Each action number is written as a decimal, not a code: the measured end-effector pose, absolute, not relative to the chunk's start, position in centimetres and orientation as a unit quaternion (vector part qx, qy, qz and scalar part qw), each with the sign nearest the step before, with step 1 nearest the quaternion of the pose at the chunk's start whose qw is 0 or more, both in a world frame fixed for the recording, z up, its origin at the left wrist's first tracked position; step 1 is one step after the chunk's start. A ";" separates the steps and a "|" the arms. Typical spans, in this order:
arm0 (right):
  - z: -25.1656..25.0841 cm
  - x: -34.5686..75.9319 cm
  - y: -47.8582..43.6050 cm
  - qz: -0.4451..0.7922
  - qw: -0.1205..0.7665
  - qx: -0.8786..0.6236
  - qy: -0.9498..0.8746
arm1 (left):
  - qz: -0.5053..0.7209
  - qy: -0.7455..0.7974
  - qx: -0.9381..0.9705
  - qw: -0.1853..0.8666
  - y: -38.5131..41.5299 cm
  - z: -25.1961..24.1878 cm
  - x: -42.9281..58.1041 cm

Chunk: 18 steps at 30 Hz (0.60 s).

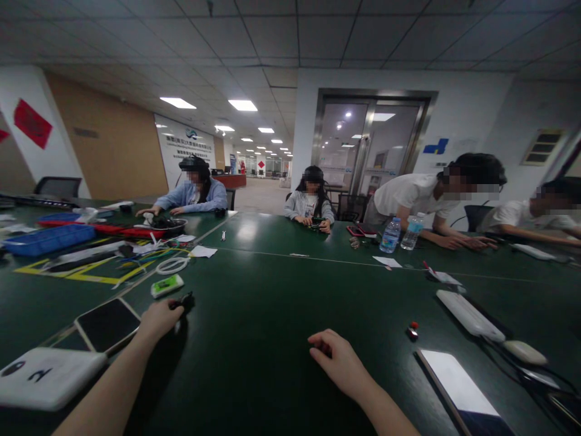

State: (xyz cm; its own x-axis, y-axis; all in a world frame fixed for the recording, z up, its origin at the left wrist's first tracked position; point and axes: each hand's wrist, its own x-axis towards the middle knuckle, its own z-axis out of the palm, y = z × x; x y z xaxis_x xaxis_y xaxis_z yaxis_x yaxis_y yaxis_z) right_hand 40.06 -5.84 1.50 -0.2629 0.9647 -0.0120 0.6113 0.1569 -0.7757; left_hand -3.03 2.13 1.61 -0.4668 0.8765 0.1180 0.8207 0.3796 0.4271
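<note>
We set each clock face on the hand named, with 12 pointing straight ahead of us. Our left hand (pixel 158 318) pinches a small black object (pixel 185 300) between thumb and fingers, above the table (pixel 254 363). The object sits at about 2 o'clock from that hand; its long axis slants slightly, the exposed end pointing away from the fingers toward 2 to 3 o'clock. Our right hand (pixel 333 360) is half-curled over the table, thumb and fingers a little apart.

From the left hand, a green-and-white packet (pixel 167 286) lies near 12 o'clock, its print too small for us to read. A dark-faced tablet (pixel 109 325) is at 9 o'clock, and a white case (pixel 59 378) at 8 bears a black mark like a turned "2". The wall sign (pixel 186 148) far off at 12 has Chinese characters and smaller Latin lettering, blurred to us.

At 10 o'clock stands a blue tray (pixel 49 239); we cannot tell what it contains. From the right hand, two clear bottles (pixel 389 236) (pixel 412 233) stand upright at 1 o'clock, their labels unreadable. A small red-and-silver item (pixel 412 331) lies between 2 and 3.
</note>
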 end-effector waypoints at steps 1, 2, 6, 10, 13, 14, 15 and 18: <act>1.6 40.1 -5.9 0.350 0.255 -0.550 -0.714 | 0.215 0.826 0.517 0.073 2.1 1.7 -3.1; 1.7 40.1 -5.9 0.354 0.253 -0.551 -0.712 | 0.208 0.824 0.521 0.084 2.0 1.7 -3.1; 1.9 40.1 -6.0 0.363 0.249 -0.556 -0.705 | 0.194 0.821 0.525 0.109 2.0 1.8 -3.1; 1.8 40.1 -5.9 0.357 0.254 -0.556 -0.707 | 0.190 0.824 0.520 0.122 2.0 1.9 -3.3; 1.7 40.1 -5.9 0.357 0.256 -0.553 -0.708 | 0.188 0.827 0.514 0.126 2.0 1.9 -3.3; 1.6 40.1 -5.9 0.361 0.256 -0.552 -0.707 | 0.188 0.827 0.514 0.128 2.0 1.8 -3.3; 1.6 40.2 -5.9 0.363 0.257 -0.551 -0.706 | 0.188 0.826 0.515 0.130 2.0 1.8 -3.3; 1.6 40.2 -5.9 0.365 0.258 -0.550 -0.705 | 0.199 0.819 0.519 0.144 2.1 1.7 -3.2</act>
